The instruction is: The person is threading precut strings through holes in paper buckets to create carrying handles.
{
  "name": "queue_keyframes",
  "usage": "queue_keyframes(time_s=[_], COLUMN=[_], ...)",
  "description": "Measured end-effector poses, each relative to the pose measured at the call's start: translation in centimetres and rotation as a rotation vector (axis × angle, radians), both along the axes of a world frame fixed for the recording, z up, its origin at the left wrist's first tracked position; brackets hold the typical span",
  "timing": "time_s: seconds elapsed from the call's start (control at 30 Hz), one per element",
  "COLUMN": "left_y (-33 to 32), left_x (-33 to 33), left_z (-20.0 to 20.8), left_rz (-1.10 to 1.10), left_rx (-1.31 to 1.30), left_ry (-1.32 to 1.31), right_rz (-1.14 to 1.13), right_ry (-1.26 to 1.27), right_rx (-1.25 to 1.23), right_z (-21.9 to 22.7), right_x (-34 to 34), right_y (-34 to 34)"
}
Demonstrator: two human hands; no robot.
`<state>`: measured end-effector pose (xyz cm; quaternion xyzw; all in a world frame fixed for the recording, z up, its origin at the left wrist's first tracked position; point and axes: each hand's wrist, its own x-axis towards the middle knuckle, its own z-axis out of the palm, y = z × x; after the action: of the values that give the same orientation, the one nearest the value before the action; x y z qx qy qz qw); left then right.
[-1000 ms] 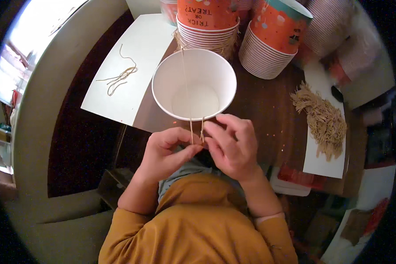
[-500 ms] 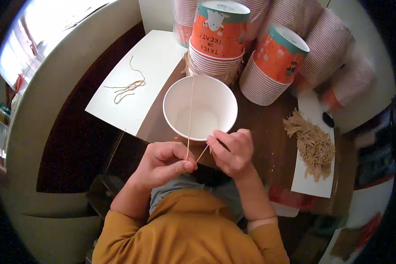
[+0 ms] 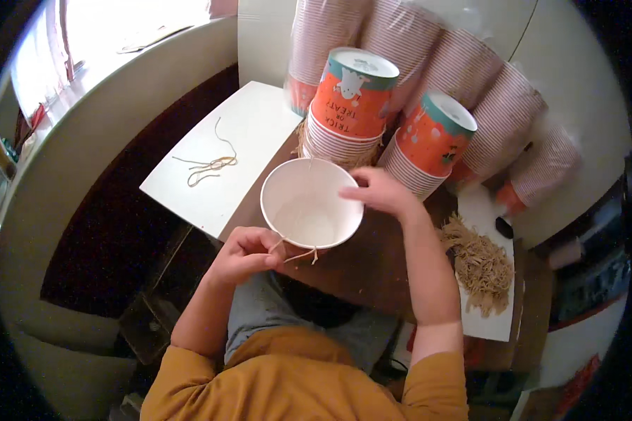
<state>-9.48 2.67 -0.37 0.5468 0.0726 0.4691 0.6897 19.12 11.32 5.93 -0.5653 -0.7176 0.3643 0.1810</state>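
Observation:
A white paper bucket (image 3: 309, 203) stands mouth up on the brown table before me. Below its near rim, a thin twine (image 3: 300, 257) ends in a small knot with short tails. My left hand (image 3: 248, 256), closed in a pinch between thumb and fingers, holds that twine just left of the near rim. At the bucket's right rim, my right hand (image 3: 380, 192) grips the wall, its thumb inside and its fingers outside. A bit of twine also shows at the far rim.
Two stacks of upturned orange-and-green printed buckets (image 3: 351, 105) (image 3: 439, 144) stand behind. Farther back are bagged bucket stacks (image 3: 463, 74). Loose twine (image 3: 214, 166) lies on a white board (image 3: 253, 105) at left. A bundle of cut twine (image 3: 481, 266) lies on another white board (image 3: 495, 326) at right.
My right hand has let go of the twine and moved up to the bucket's right rim. The twine across the mouth has gone slack. The view has shifted slightly.

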Motion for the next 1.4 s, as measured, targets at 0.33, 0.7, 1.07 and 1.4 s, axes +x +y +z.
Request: queue_keyframes(time_s=[0.33,0.7,1.07,1.4], left_y=[4.7,14.5,25.0,23.7], left_x=[-1.9,3.0,11.5,12.2], left_z=[1.9,18.5,12.6,6.1], left_rz=[0.479,0.690,0.722,0.598], left_rx=[-0.274,0.823,0.793,0.436], left_ry=[-0.129,0.032,0.289,0.223], right_rz=[-0.001,0.230,-0.210,-0.417], right_ry=[0.116,0.477,0.277,-0.484], right_rx=[1.275,0.661,0.742,0.917], right_z=[5.3,16.5,5.4,8.2], right_x=[-4.2,-0.4,4.2,6.6], right_y=[-5.2,-1.1,11.0,1.0])
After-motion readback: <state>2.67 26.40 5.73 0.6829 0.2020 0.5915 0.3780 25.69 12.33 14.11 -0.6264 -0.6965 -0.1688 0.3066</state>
